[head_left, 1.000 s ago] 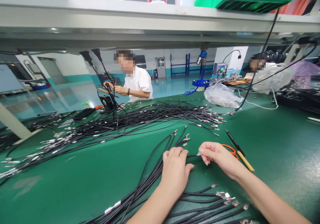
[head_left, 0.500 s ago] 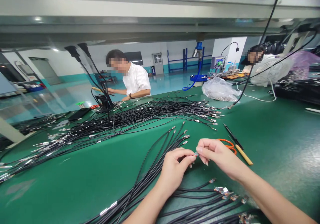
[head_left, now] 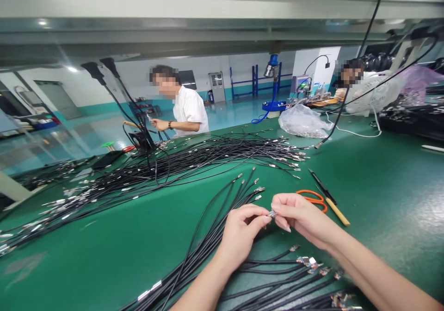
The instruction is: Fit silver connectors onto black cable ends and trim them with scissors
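Observation:
Between my two hands is a small metal cable connector [head_left: 272,214] with coloured wires at its end. My left hand [head_left: 243,234] pinches it from the left with thumb and forefinger. From the right, the thumb and fingertips of my right hand [head_left: 294,214] close on its other end. The cable behind the connector is mostly hidden by my left hand. Beneath and left of that hand runs a bundle of black cables [head_left: 204,241] with metal tips. Nearer to me, between my forearms, lie several more black cables [head_left: 274,281] with bare coloured wires and metal connectors.
A large heap of black cables [head_left: 194,156] stretches across the green table [head_left: 104,237]. Right of my hands lie orange-handled scissors [head_left: 314,200] and a wooden-handled tool [head_left: 338,212]. Farther back are a plastic bag [head_left: 305,122], a white fan [head_left: 371,96] and a co-worker [head_left: 190,109]. A shelf [head_left: 208,5] hangs overhead.
My hands keep their hold on the connector, with only slight finger movement. The view has shifted a little. Across the table, the co-worker's hand has lifted slightly.

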The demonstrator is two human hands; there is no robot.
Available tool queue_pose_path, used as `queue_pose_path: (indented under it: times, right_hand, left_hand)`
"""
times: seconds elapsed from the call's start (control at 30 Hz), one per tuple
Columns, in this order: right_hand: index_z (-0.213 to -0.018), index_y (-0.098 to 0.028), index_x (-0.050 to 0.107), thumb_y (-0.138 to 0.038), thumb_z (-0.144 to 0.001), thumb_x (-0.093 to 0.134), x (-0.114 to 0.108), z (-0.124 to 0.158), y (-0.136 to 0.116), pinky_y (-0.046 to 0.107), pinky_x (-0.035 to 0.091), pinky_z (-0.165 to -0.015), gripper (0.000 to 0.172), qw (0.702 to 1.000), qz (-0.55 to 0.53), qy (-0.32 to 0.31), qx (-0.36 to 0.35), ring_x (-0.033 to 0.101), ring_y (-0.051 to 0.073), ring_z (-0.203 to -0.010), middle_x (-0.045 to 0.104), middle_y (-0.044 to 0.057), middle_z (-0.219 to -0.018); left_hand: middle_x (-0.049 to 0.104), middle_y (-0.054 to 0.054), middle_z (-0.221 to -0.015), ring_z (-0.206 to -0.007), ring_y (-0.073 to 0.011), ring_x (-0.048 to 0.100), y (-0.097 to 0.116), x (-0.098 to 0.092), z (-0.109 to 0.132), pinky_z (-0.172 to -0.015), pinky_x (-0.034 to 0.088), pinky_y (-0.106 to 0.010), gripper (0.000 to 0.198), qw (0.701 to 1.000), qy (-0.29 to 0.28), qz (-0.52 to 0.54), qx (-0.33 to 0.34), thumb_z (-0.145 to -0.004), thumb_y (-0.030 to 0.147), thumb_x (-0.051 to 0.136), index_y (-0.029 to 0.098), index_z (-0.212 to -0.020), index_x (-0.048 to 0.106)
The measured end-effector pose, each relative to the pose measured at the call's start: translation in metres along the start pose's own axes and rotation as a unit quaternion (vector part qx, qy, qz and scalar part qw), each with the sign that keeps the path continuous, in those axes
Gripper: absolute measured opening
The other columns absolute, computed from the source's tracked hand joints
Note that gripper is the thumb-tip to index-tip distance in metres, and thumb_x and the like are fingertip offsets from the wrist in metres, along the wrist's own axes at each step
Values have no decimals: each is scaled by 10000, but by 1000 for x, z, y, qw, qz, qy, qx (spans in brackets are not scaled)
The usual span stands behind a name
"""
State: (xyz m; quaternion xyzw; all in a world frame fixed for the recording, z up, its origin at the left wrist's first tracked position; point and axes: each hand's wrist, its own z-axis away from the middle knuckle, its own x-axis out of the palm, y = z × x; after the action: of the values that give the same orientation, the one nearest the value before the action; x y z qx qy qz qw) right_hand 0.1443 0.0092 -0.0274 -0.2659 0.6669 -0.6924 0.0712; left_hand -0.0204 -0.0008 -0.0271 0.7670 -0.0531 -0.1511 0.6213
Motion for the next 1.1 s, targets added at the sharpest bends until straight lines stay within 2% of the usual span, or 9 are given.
queue_pose_path:
  times: [0.23, 0.43, 0.63, 0.83, 0.93, 1.1]
  right_hand:
    - [-575, -149, 455, -287, -800, 588, -1, -3, 6, 231, 198, -470, 296, 998, -57, -27, 10, 341, 72, -436, 437, -41, -458]
    - [-586, -152, 444, -289, -818, 563, -1, -2, 5, 232, 196, -476, 295, 999, -41, -31, 9, 322, 72, -441, 423, -46, -461]
    - [-628, -171, 431, -344, -826, 550, 2, 2, 0, 225, 252, -509, 288, 992, 115, 28, -46, 346, 87, -495, 429, -53, -511]
    - [-619, -186, 416, -317, -843, 488, 6, 4, -5, 226, 300, -547, 269, 934, 319, 103, -121, 364, 114, -572, 391, -42, -585]
    - [-608, -192, 398, -305, -838, 478, 8, 5, -7, 232, 305, -551, 269, 917, 356, 118, -136, 369, 123, -583, 387, -34, -598]
    - [-599, -195, 391, -318, -842, 477, 7, 5, -5, 236, 301, -532, 286, 921, 349, 120, -127, 359, 122, -562, 378, -34, -576]
  left_hand:
    - [622, -27, -683, -634, -132, 516, -1, 0, -1, -610, 402, -222, 99, 1000, 1, 7, -5, -720, 186, 604, 147, -698, 692]
    - [621, -22, -672, -627, -127, 512, -1, 0, -1, -609, 396, -219, 98, 1000, 1, 8, -15, -715, 187, 607, 148, -703, 696]
    - [605, -14, -650, -577, -109, 480, -2, 1, -1, -570, 381, -210, 97, 1000, 8, 23, -16, -709, 193, 612, 143, -717, 695]
    - [599, -11, -646, -562, -102, 453, -2, 1, -1, -537, 357, -203, 116, 998, 19, 40, -33, -697, 228, 628, 146, -738, 699]
    - [609, -14, -650, -566, -106, 459, -3, 2, -1, -544, 361, -207, 127, 997, 18, 51, -45, -688, 245, 637, 146, -739, 699]
    - [595, -10, -612, -541, -102, 438, -1, 2, 0, -537, 356, -209, 130, 997, 12, 56, -56, -684, 259, 642, 138, -704, 685]
